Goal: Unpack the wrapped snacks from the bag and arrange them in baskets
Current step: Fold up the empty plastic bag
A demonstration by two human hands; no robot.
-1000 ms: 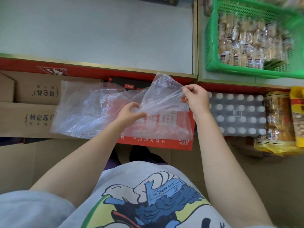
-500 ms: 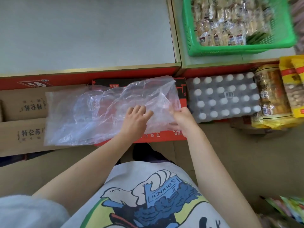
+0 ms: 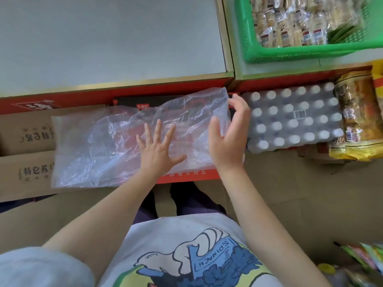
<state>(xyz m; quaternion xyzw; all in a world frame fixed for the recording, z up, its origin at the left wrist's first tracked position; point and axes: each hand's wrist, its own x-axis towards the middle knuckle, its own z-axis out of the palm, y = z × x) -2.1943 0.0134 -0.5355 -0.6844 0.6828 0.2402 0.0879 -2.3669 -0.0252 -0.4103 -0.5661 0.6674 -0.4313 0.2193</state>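
At centre frame, the clear plastic bag (image 3: 128, 139) lies flat and empty, long axis running left to right, across a red box (image 3: 186, 177) and cardboard boxes (image 3: 27, 162). Its film is thin, wrinkled, translucent. The left hand (image 3: 157, 150) presses it with fingers spread. The right hand (image 3: 228, 137) is relaxed at its right edge. Wrapped snacks (image 3: 290, 23) fill the green basket (image 3: 306, 52), upper right.
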